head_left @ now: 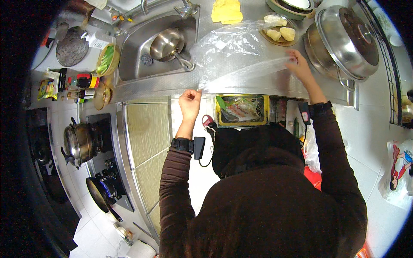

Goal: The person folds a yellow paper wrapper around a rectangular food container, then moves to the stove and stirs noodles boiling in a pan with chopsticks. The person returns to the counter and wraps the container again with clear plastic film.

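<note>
A thin clear plastic bag (234, 47) is spread over the steel counter, crinkled and shiny, its near edge drawn out into a long strip. At the left end of that strip, by the counter's front edge, my left hand (189, 103) pinches the plastic between thumb and fingers. Further right and higher, my right hand (300, 69) grips the other end, its fingers partly curled. Beyond the bag, a plate (275, 41) carries several pale yellow lumps, close to my right hand. Whether the bag holds anything cannot be made out.
Left of the bag is a sink (124, 60) with a metal ladle-like pan (167, 44). A large lidded steel pot (320, 49) stands right. A yellow cloth (226, 11) lies at the back. On the left stove, a frying pan (98, 194) sits by a blue flame; a pot (78, 144) stands nearby.
</note>
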